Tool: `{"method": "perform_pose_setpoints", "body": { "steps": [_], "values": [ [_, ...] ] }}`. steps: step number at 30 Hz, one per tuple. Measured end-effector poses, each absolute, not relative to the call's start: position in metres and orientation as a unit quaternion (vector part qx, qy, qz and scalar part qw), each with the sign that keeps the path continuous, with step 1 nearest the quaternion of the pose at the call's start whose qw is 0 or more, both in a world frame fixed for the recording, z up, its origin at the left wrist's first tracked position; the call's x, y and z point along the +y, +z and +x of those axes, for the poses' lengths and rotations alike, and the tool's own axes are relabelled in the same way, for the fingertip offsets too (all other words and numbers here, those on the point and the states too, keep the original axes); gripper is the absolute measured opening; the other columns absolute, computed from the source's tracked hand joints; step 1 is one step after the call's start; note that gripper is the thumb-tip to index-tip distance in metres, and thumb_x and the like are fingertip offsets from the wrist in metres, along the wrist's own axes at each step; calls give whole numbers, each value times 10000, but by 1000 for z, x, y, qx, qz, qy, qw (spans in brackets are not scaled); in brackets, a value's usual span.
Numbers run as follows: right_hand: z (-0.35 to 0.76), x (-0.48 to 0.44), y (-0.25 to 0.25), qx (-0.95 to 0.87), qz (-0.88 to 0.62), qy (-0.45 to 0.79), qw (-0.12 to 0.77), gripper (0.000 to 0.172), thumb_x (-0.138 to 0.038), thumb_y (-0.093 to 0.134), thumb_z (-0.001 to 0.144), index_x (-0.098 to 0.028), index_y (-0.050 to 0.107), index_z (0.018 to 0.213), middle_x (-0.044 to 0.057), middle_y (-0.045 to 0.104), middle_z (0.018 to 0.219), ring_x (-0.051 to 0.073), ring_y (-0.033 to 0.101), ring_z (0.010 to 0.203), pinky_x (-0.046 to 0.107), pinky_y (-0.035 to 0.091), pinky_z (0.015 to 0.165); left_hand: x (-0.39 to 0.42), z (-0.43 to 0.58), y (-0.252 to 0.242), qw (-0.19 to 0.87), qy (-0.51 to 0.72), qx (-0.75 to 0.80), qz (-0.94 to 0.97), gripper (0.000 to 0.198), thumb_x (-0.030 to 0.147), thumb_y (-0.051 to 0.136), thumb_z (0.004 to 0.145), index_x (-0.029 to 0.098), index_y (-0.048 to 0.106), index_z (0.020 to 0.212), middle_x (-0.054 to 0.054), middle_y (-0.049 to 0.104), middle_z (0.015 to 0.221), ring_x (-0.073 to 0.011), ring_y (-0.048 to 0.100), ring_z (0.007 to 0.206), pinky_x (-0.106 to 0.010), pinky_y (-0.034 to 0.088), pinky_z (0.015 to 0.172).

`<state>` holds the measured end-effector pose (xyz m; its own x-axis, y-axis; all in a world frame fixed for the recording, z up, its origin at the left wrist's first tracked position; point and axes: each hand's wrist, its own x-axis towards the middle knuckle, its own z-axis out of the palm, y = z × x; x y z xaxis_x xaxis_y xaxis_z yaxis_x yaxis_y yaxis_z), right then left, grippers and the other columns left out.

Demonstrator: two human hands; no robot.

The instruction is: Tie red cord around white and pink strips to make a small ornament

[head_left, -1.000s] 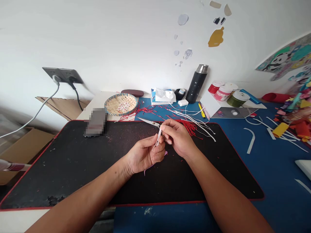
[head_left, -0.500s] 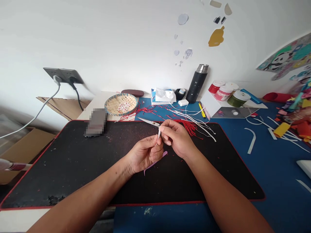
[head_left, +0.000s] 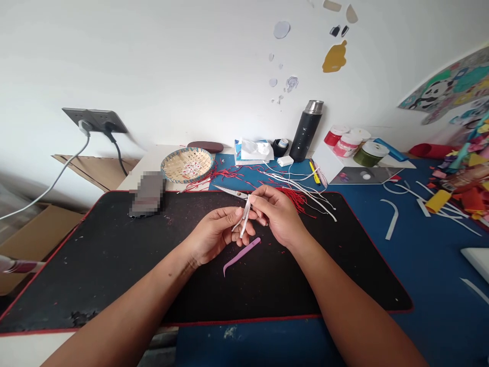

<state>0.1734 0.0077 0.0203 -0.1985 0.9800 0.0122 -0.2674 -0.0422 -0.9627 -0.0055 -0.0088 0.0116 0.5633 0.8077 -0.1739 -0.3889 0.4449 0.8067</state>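
the right hand has its grip closed at the tips, thumb and forefinger pinching the upper end of some thin white strips. the strips are held up above the black desk mat, between the two hands, their lower ends fanning apart and pointing down toward the person. the left hand is palm up at the strips, thumb beside them and fingers loosely curled behind; whether its grip is pinching any strand, one cannot tell.

just below the left fingers, a pair of purple bent-tip tweezers lies slantwise on the mat. beyond the hands, metal scissors point left, their handles hidden by the right hand. behind that hand is a bundle of red cords, with longer white cords trailing beside and across it.

past the mat's red edge, a round woven basket holds small red and white bits. right of it on the blue tabletop are a tissue box, a black flask with a silver cap and a yellow pen-like tool. farther right, lidded jars stand grouped on a box.
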Motion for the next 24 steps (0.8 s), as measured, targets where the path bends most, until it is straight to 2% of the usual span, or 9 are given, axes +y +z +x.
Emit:
{"method": "perform_pose_setpoints", "body": {
  "steps": [5, 13, 20, 24],
  "values": [
    [172, 6, 24, -494, -375, 618, 483, 351, -493, 849, 813, -195, 665, 830, -58, 569, 576, 84, 469, 480, 214, 345, 449, -10, -3, 14, 788, 365, 295, 399, 373, 457, 874, 827, 107, 820, 942, -67, 730, 691, -126, 654, 554, -208, 467, 531],
    [174, 6, 21, -501, -383, 607, 484, 350, -536, 781, 884, -193, 713, 892, -63, 533, 585, 80, 461, 465, 224, 329, 457, -9, -4, 9, 724, 409, 317, 457, 374, 480, 827, 871, 113, 812, 939, -78, 754, 722, -136, 648, 561, -237, 500, 548],
    [174, 7, 20, -551, -386, 576, 464, 369, -540, 801, 866, -189, 725, 955, -20, 647, 702, 88, 491, 488, 239, 347, 459, -9, -3, 12, 667, 415, 337, 520, 381, 492, 759, 930, 117, 814, 891, -84, 748, 740, -142, 643, 591, -245, 495, 561],
    [173, 6, 20, -574, -399, 542, 467, 355, -540, 781, 880, -192, 717, 906, -10, 654, 722, 94, 489, 501, 251, 374, 477, -9, -2, 12, 654, 414, 352, 527, 396, 507, 754, 926, 123, 807, 851, -80, 735, 721, -146, 633, 591, -251, 495, 568]
  ]
}}
